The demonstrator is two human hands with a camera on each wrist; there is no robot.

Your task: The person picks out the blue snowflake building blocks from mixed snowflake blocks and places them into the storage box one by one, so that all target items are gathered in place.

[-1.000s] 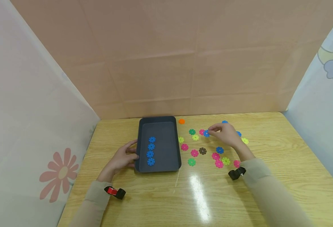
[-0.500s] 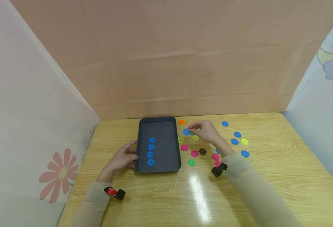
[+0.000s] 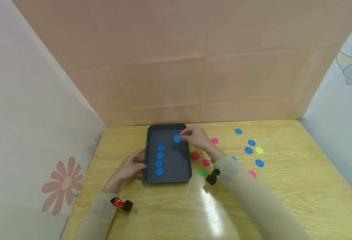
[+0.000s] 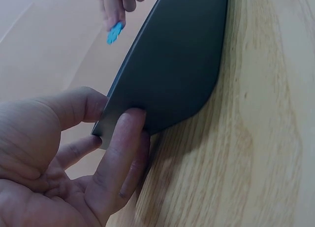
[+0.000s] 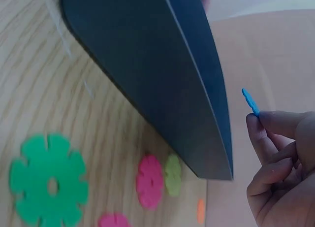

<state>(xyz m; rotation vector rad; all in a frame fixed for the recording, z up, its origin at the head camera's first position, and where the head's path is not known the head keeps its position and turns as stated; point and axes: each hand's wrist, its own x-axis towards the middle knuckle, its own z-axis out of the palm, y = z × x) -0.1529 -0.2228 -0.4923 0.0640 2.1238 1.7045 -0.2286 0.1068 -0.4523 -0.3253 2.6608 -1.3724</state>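
Observation:
A dark grey tray (image 3: 176, 166) stands on the table, with several blue notched discs (image 3: 160, 163) in a column along its left side. My left hand (image 3: 130, 166) grips the tray's left wall, thumb over the rim and fingers against the outside, as the left wrist view (image 4: 83, 148) shows. Over the tray's upper right part, my right hand (image 3: 196, 137) pinches one blue notched disc (image 3: 176, 138) between thumb and fingertip. In the right wrist view that blue disc (image 5: 250, 102) appears edge-on, held above the tray's rim.
Right of the tray lie loose notched discs: pink (image 3: 205, 162), green (image 3: 203, 172), yellow (image 3: 259, 150) and several blue ones (image 3: 259, 163). My right forearm (image 3: 247, 190) hides some of them. A cloth-covered wall (image 3: 164, 83) rises behind the table.
My right hand has carried the blue disc leftward, from among the loose discs on the table to above the tray. The left hand and tray have stayed in place.

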